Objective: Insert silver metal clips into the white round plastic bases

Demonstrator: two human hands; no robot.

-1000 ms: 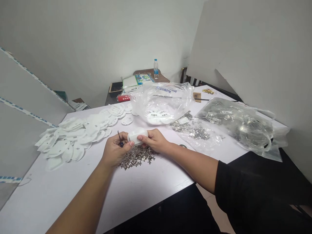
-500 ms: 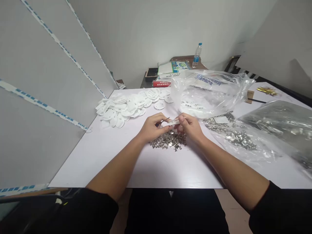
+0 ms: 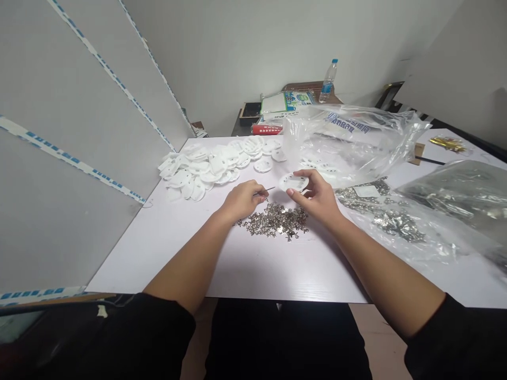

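Note:
My left hand [image 3: 247, 199] is closed around a thin dark pointed tool [image 3: 270, 189], its tip sticking out to the right; the exact kind cannot be made out. In my right hand [image 3: 317, 196] a white round plastic disc [image 3: 293, 182] with small slots is pinched at its edge between thumb and fingers. The disc is held above the table, apart from the tool's tip. Beneath and between both hands lies a loose pile of small shiny metal pieces [image 3: 277, 220].
Many similar white discs [image 3: 206, 168] are heaped at the back left of the white table [image 3: 277, 274]. A clear plastic bag [image 3: 352, 145] with discs stands behind my right hand. Bags of metal parts [image 3: 396, 221] lie at the right. Beyond is a water bottle [image 3: 328, 82].
My hands have come apart. The right hand has turned the disc from edge-on to show its face, while the left hand, with the tool, has drawn away from it.

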